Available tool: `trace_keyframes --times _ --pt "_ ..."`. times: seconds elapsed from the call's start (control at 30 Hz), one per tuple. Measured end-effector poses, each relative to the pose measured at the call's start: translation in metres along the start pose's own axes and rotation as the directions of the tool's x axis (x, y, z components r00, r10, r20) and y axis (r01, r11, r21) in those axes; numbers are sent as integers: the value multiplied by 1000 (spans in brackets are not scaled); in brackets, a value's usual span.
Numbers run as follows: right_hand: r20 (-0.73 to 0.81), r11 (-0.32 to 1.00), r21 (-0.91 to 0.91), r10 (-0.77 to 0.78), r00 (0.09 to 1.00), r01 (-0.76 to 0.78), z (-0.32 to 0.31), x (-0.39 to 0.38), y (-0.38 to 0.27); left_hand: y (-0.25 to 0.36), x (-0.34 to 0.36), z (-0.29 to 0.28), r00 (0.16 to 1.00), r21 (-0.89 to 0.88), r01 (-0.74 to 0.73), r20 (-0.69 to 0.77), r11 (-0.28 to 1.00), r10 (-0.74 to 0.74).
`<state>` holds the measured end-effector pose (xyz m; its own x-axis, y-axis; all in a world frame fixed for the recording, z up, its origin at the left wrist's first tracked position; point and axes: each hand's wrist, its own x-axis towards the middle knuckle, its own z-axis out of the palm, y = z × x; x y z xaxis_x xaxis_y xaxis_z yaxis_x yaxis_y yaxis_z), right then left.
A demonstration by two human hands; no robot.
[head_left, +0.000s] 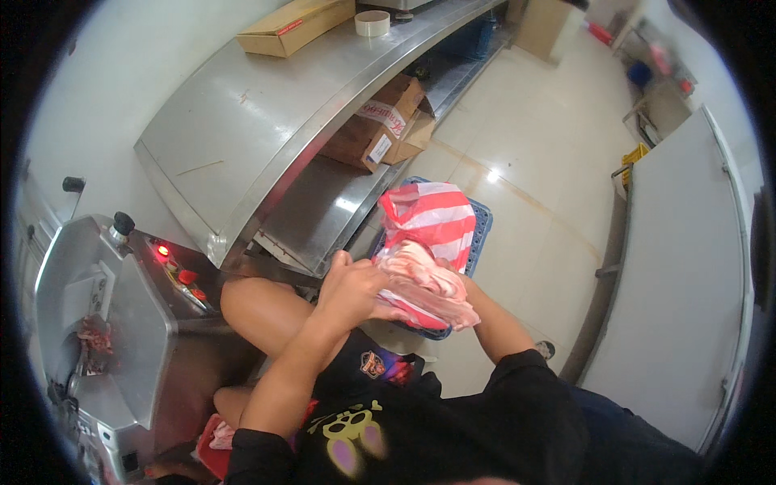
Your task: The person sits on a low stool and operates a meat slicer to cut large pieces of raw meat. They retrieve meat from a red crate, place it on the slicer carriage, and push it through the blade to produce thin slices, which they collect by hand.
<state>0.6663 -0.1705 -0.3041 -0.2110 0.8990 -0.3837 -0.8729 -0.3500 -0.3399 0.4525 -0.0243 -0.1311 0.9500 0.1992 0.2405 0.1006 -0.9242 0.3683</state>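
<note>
A bundle of pale pink sliced meat [416, 271], with what looks like clear plastic along its near side, is held up in front of me. My left hand [352, 287] is closed at its left edge, with the fingers curled. From the right, my right hand [454, 277] holds the bundle; its fingers are mostly hidden behind the meat. Just beyond and below is a red-and-white striped plastic bag [432, 212], resting on a blue plastic crate [482, 230]. More red-and-white stripes show under the meat.
A steel machine [153, 323] with a lit red lamp and buttons stands at left; meat scraps lie in it. A steel table [234, 105] carries a cardboard box [295, 28] and tape roll [373, 24]. An open carton [380, 125] sits underneath. At right stands a pale panel [675, 267].
</note>
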Motion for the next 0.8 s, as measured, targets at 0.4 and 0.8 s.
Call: trace_keyframes --times 0.4,0.8 --pt "-143 -79 -985 -104 984 -152 36 -21 -121 46 16 -7 990 -314 -140 -48 939 132" --pt "55 -273 -950 -625 779 -151 -59 50 -17 49 12 -9 991 -323 -130 -34 937 126"
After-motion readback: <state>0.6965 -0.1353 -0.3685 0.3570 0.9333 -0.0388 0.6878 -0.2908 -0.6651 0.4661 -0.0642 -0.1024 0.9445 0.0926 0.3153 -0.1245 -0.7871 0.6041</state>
